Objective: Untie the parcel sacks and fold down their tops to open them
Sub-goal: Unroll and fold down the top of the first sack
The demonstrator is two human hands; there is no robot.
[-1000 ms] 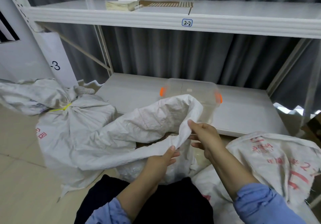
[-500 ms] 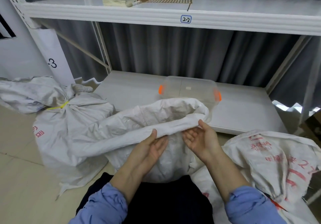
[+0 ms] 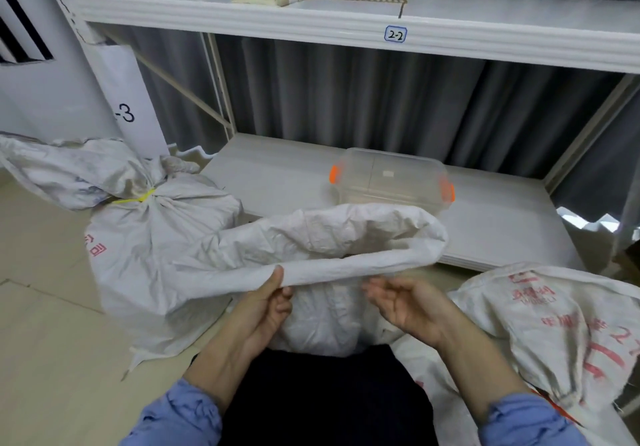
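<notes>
The open sack (image 3: 311,234) stood just ahead of both hands, its top rolled down into a thick rim (image 3: 346,269). The left hand (image 3: 266,307) pinched that rim, thumb on top and fingers curled beneath. The right hand (image 3: 405,303) lay palm up just under the rim, fingers loose, gripping nothing. Left of the left hand sat a tied sack (image 3: 145,237). Right of the right hand lay another sack (image 3: 554,324). Beyond the hands, a clear box (image 3: 391,179) stood on the lower shelf (image 3: 502,224).
</notes>
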